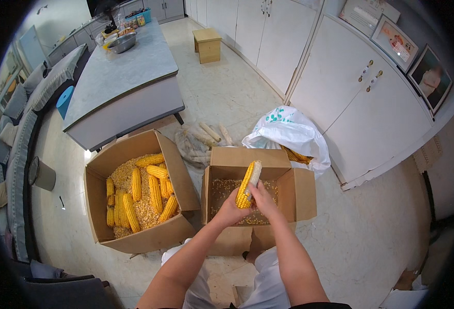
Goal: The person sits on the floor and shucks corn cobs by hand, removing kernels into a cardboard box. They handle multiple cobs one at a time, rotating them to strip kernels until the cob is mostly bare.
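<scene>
My left hand (232, 208) grips the lower end of a yellow ear of dried corn (246, 187), held tilted above an open cardboard box (249, 157). Along the ear's right side runs a pale bare cob surface (255, 174); whether it is a stripped side or a separate cob I cannot tell. My right hand (263, 199) closes on that pale side, its fingers partly hidden. Loose kernels (227, 187) are scattered over the box's floor. To the left, a bigger cardboard box (134, 145) contains several whole ears (136, 184) lying on a bed of kernels (146, 210).
Behind the box in front of me lie bare cobs (210, 132) beside a clear plastic bag (190, 148). A white sack (285, 127) with ears inside stands at the right, near white cabinets (366, 112). A grey-topped table (134, 73) and a wooden stool (207, 44) are farther off.
</scene>
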The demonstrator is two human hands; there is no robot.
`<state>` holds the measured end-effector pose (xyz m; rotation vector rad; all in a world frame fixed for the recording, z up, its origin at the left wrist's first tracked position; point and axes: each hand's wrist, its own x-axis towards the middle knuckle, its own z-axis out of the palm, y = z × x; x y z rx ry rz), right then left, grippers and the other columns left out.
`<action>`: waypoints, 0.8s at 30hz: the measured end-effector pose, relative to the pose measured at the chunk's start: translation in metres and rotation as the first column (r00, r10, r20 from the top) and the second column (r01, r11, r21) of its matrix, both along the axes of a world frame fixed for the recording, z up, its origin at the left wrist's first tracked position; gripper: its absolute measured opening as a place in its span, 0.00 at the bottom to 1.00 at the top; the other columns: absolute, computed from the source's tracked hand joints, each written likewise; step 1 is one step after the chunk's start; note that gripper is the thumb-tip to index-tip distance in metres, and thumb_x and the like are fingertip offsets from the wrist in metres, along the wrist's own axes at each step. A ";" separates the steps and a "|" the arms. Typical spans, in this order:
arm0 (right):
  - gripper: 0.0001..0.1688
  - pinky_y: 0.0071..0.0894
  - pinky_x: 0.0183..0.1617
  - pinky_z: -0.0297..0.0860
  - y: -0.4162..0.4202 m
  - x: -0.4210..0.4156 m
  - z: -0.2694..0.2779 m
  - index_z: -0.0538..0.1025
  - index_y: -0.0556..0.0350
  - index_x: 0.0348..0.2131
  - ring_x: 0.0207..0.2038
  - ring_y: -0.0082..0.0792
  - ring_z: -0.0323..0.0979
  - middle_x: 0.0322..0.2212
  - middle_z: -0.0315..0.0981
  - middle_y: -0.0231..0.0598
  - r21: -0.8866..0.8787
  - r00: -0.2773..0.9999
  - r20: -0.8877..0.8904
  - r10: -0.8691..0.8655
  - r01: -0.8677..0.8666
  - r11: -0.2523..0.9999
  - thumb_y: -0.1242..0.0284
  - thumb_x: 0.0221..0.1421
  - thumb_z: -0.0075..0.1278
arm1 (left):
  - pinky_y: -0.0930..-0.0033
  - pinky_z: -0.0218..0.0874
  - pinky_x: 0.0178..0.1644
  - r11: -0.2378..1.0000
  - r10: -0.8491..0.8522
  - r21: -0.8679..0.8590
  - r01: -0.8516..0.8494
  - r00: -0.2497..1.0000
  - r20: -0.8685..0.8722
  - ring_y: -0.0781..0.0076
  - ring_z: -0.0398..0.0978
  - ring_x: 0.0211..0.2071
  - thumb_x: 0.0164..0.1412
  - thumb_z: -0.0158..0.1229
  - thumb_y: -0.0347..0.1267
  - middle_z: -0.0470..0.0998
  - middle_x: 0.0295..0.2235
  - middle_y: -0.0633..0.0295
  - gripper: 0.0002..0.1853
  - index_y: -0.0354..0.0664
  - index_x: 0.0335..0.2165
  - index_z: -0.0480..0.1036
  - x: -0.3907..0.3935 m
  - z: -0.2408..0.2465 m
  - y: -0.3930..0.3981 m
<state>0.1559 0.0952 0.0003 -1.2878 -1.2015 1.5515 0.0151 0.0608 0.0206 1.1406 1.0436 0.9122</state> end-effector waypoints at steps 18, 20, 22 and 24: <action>0.31 0.27 0.41 0.64 0.003 0.005 -0.011 0.65 0.64 0.42 0.37 0.33 0.68 0.36 0.69 0.41 -0.007 0.981 0.192 0.020 -0.019 1.000 0.54 0.51 0.47 | 0.61 0.62 0.42 0.990 -0.031 0.090 0.104 0.805 -0.592 0.51 0.70 0.40 0.40 0.57 0.26 0.70 0.38 0.43 0.41 0.42 0.54 0.48 0.003 0.011 -0.010; 0.29 0.25 0.38 0.64 0.004 0.007 -0.024 0.65 0.64 0.41 0.35 0.30 0.68 0.34 0.69 0.39 -0.013 0.996 0.087 0.014 -0.013 1.000 0.55 0.52 0.46 | 0.62 0.62 0.43 0.994 -0.047 0.064 0.092 0.861 -0.507 0.51 0.70 0.40 0.40 0.57 0.26 0.69 0.39 0.43 0.42 0.42 0.54 0.48 0.002 0.012 -0.007; 0.28 0.23 0.34 0.64 0.004 0.003 -0.014 0.65 0.63 0.41 0.32 0.26 0.67 0.32 0.69 0.37 -0.041 0.999 0.029 0.041 -0.040 0.998 0.56 0.52 0.46 | 0.63 0.61 0.43 0.996 -0.050 0.043 0.076 0.900 -0.432 0.51 0.70 0.41 0.40 0.57 0.26 0.69 0.39 0.44 0.42 0.42 0.54 0.47 -0.002 0.009 -0.005; 0.27 0.20 0.30 0.62 0.002 0.004 0.001 0.66 0.62 0.40 0.29 0.22 0.66 0.29 0.68 0.34 -0.087 0.996 0.023 0.090 -0.087 0.992 0.56 0.53 0.46 | 0.63 0.61 0.44 0.997 -0.049 0.033 0.065 0.929 -0.366 0.52 0.70 0.41 0.40 0.57 0.26 0.69 0.40 0.44 0.42 0.42 0.55 0.47 -0.006 0.001 -0.001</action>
